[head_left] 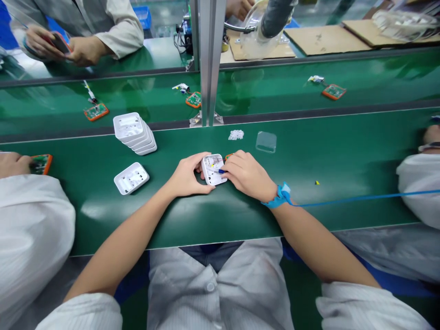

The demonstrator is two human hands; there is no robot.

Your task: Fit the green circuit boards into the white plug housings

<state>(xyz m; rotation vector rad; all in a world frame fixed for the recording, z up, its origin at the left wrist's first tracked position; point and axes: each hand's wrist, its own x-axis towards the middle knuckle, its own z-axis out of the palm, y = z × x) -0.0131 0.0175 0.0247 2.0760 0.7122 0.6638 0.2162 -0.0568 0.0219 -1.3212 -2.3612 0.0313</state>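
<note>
My left hand [187,175] grips a small white plastic housing [207,170] by its edges, thumb at the near side and fingers at the far side. The housing lies open side up, with thin wires and small parts inside. My right hand [250,175] reaches over its right side, fingertips pinched on a small dark-blue part [222,171]; its exact kind is unclear. Behind those fingers an orange-edged circuit board [228,156] is mostly hidden. A blue wrist strap [277,196] circles my right wrist, its cord running right.
Left of my hands lie a single white housing [131,178] and a stack of housings [129,127]. Small clear pieces [236,134] and a clear plastic cover [266,142] lie beyond. A metal post [210,64] rises ahead. Co-workers' arms flank me; boards lie on the strip behind.
</note>
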